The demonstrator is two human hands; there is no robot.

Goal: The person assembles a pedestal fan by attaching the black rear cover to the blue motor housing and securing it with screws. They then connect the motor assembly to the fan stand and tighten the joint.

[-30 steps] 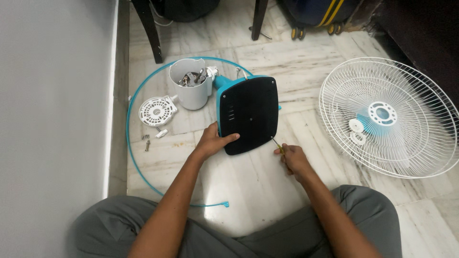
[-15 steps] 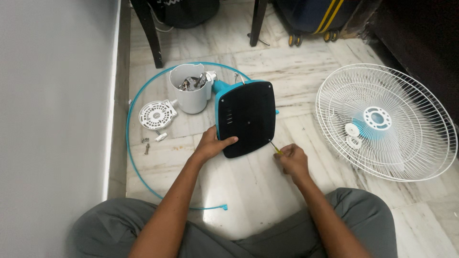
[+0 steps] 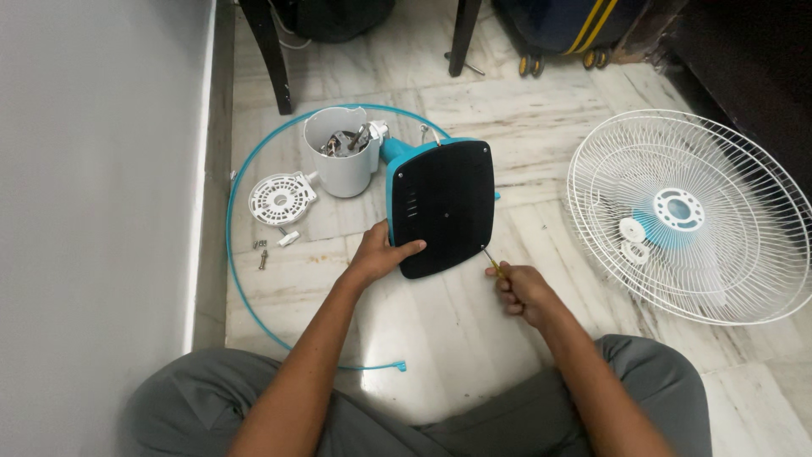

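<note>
A fan base (image 3: 444, 207), black underside up with a blue rim, lies on the marble floor. My left hand (image 3: 379, 252) grips its lower left edge. My right hand (image 3: 518, 288) is closed around a small yellow-handled screwdriver (image 3: 491, 261), whose tip touches the base's lower right corner. The base joins a white motor housing (image 3: 342, 152) with exposed parts inside.
A white fan grille (image 3: 694, 216) with white caps lies at the right. A blue rim ring (image 3: 233, 237) circles a white round cover (image 3: 282, 198) and loose screws (image 3: 262, 252). A wall runs along the left; chair legs (image 3: 275, 59) and a wheeled bag stand behind.
Both hands keep their holds on the base and screwdriver. The view shifted slightly; the right hand turned a little at the same corner.
</note>
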